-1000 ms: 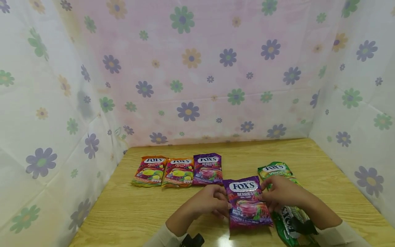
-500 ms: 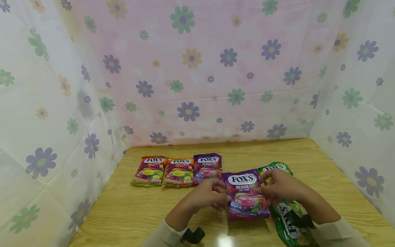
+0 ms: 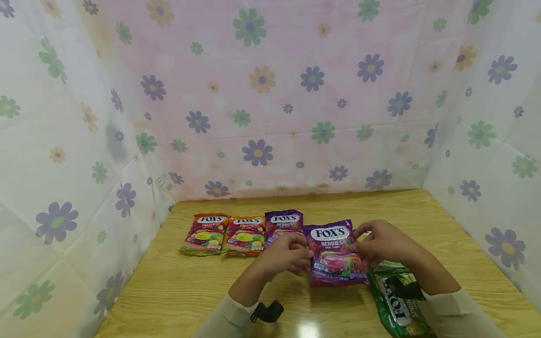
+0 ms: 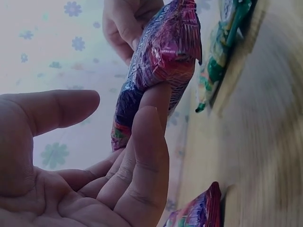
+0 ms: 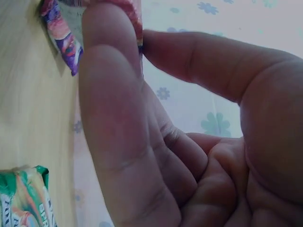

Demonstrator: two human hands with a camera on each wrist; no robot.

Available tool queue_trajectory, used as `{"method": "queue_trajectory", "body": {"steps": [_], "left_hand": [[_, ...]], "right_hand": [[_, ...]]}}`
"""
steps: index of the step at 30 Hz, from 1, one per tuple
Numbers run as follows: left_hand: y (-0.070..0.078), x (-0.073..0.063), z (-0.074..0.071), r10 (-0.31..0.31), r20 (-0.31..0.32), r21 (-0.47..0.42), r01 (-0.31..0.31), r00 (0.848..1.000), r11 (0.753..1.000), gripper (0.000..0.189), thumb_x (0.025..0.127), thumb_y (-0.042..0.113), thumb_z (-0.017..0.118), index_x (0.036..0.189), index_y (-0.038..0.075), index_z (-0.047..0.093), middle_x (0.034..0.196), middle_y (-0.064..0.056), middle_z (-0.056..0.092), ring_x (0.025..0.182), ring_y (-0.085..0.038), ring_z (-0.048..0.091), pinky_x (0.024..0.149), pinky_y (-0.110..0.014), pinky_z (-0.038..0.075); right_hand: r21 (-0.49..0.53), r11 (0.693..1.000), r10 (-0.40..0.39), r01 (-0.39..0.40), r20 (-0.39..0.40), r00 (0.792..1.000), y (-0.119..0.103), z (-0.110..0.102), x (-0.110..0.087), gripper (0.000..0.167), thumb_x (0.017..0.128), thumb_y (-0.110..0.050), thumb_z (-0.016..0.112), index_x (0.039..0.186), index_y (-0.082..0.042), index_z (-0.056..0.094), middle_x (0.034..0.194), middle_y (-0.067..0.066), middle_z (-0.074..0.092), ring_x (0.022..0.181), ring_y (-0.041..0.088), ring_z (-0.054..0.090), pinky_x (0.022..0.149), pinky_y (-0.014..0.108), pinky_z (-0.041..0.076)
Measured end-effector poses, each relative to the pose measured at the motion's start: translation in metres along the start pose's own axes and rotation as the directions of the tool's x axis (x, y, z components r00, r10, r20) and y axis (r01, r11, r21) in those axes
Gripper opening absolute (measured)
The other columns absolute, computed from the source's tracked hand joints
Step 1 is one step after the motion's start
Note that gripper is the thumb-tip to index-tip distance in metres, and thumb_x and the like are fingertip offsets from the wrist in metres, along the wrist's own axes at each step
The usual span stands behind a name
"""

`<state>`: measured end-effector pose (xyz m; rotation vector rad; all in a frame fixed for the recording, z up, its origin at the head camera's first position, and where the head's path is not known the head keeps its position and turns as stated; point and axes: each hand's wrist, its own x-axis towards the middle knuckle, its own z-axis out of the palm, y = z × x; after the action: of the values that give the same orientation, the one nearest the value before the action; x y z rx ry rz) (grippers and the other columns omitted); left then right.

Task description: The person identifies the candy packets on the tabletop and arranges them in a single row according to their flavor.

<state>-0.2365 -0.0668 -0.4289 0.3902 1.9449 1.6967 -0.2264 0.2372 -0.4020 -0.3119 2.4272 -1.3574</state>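
Observation:
A purple bag of Fox's Berries candy (image 3: 336, 256) is held tilted up over the table, its front towards me. My right hand (image 3: 382, 245) pinches its right edge between thumb and fingers. At the bag's left edge is my left hand (image 3: 285, 256); in the left wrist view its fingers (image 4: 150, 137) touch the bag while the thumb stands well apart. Behind the left hand a second purple Berries bag (image 3: 281, 227) lies partly covered. Two orange Fruits candy bags, one in the middle (image 3: 244, 237) and one farther left (image 3: 207, 234), complete that row.
A green Fox's candy bag (image 3: 399, 305) lies sideways under my right forearm. Another green bag (image 3: 390, 266) is mostly hidden by the right hand. The wooden table (image 3: 190, 291) is bounded by flowered cloth (image 3: 291, 98) at the back and sides.
Both hands have moved the purple Berries bag away from me, up towards the row of bags. The right hand now covers more of the far green bag. The bags in the row stay put.

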Motion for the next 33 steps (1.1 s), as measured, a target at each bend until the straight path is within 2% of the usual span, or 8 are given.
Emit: {"method": "queue_trajectory", "body": {"steps": [8,15,20,25,28,33], "left_hand": [[0.001,0.008,-0.004,0.018,-0.068,0.024,-0.016,0.998,1.000,0.043,0.100,0.025,0.068,0.136,0.003,0.058,0.115,-0.013,0.070,0.084,-0.027,0.076,0.078,-0.045,0.065],[0.000,0.019,-0.004,0.047,-0.124,0.062,-0.039,0.991,0.997,0.049,0.099,0.026,0.067,0.142,0.003,0.058,0.120,-0.012,0.070,0.088,-0.025,0.074,0.080,-0.042,0.064],[0.000,0.026,-0.001,0.052,-0.175,0.070,-0.040,0.983,0.997,0.054,0.098,0.029,0.068,0.146,0.007,0.056,0.124,-0.009,0.069,0.094,-0.022,0.072,0.087,-0.043,0.063],[-0.002,0.033,0.001,0.076,-0.212,0.061,-0.064,0.974,0.996,0.054,0.098,0.025,0.067,0.148,0.009,0.055,0.120,-0.009,0.067,0.096,-0.023,0.069,0.092,-0.048,0.061],[-0.005,0.036,0.001,0.075,-0.227,0.048,-0.066,0.971,0.997,0.052,0.099,0.023,0.066,0.148,0.009,0.056,0.122,-0.010,0.066,0.095,-0.023,0.069,0.092,-0.048,0.061],[-0.010,0.039,-0.001,0.063,-0.253,0.004,-0.064,0.965,0.998,0.048,0.102,0.023,0.063,0.146,0.008,0.057,0.125,-0.010,0.069,0.095,-0.019,0.070,0.089,-0.041,0.062]], "right_hand": [[-0.011,1.000,-0.009,0.009,-0.074,0.997,-0.003,-0.001,0.008,0.046,0.095,-0.022,0.075,0.128,0.005,0.059,0.078,0.010,0.075,0.072,0.034,0.075,0.066,0.047,0.064],[-0.009,1.000,-0.023,0.022,-0.096,0.995,-0.005,-0.004,0.015,0.051,0.097,-0.019,0.071,0.138,0.006,0.054,0.086,0.011,0.074,0.076,0.032,0.074,0.067,0.046,0.064],[-0.002,1.000,-0.011,0.011,-0.137,0.990,-0.002,-0.005,0.024,0.050,0.098,-0.020,0.069,0.140,0.003,0.054,0.085,0.012,0.072,0.072,0.032,0.071,0.061,0.042,0.061],[0.014,1.000,-0.012,0.015,-0.181,0.983,0.005,-0.004,0.032,0.048,0.099,-0.018,0.068,0.141,0.001,0.054,0.084,0.013,0.071,0.070,0.031,0.069,0.055,0.039,0.056],[0.019,1.000,-0.014,0.018,-0.200,0.980,0.009,-0.001,0.035,0.049,0.100,-0.018,0.067,0.143,0.001,0.054,0.088,0.013,0.072,0.074,0.031,0.071,0.059,0.041,0.060],[-0.001,1.000,-0.007,0.007,-0.222,0.975,0.014,0.006,0.041,0.053,0.100,-0.021,0.068,0.146,-0.001,0.052,0.093,0.011,0.073,0.077,0.024,0.074,0.068,0.046,0.062]]}}
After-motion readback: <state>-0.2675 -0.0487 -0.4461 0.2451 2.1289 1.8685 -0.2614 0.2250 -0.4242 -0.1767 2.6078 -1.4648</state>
